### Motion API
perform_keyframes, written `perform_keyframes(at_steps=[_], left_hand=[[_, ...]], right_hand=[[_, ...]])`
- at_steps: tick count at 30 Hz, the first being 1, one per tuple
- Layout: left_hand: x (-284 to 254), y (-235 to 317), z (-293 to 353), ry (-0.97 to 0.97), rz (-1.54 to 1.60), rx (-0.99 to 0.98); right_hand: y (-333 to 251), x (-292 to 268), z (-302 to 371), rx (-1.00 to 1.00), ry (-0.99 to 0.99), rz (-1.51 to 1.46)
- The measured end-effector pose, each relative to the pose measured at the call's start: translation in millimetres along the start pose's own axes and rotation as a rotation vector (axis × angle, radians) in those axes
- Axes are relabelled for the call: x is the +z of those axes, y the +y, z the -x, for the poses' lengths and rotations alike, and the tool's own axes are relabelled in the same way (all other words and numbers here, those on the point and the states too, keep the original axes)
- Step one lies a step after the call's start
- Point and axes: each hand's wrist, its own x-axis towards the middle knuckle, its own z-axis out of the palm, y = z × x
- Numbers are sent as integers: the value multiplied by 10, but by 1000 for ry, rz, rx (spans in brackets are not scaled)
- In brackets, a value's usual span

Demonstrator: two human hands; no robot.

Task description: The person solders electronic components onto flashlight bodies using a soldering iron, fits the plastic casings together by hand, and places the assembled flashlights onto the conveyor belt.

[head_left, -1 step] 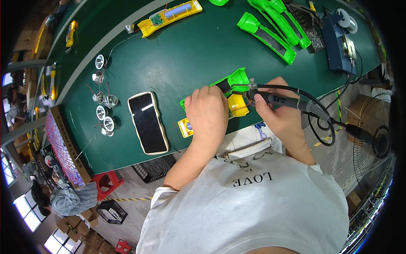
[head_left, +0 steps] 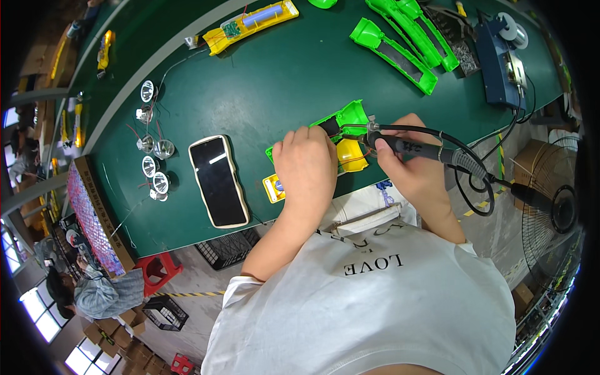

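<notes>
My right hand (head_left: 409,162) grips a black soldering iron (head_left: 422,149) with a thin metal feed tube and cable fixed along it. Its tip points left, over a green plastic flashlight shell half (head_left: 353,115). My left hand (head_left: 306,162) is curled down across this shell and a yellow flashlight shell half (head_left: 352,156) lying on the near side of it. The left fingertips are hidden behind the back of the hand, so what they pinch does not show. Thin red wire runs by the yellow shell, close to the iron.
A phone (head_left: 219,181) lies left of my hands; beyond it are several reflector lamp cups (head_left: 160,182). A yellow shell with battery and circuit board (head_left: 232,29) sits at the back. Green shells (head_left: 394,56) and a blue solder feeder (head_left: 498,62) stand back right. A fan (head_left: 550,209) is at right.
</notes>
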Motion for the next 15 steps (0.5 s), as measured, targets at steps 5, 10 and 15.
perform_keyframes(at_steps=[5,10,15], left_hand=[[5,-1,7,5,10,-4],[10,2,4,7,14,-10],[17,-12,-3,-4,4,-6]], right_hand=[[-20,23,-14,-77,41,31],[-7,-2,-5,-34,14,45],[-52,0,3,-17,10,7]])
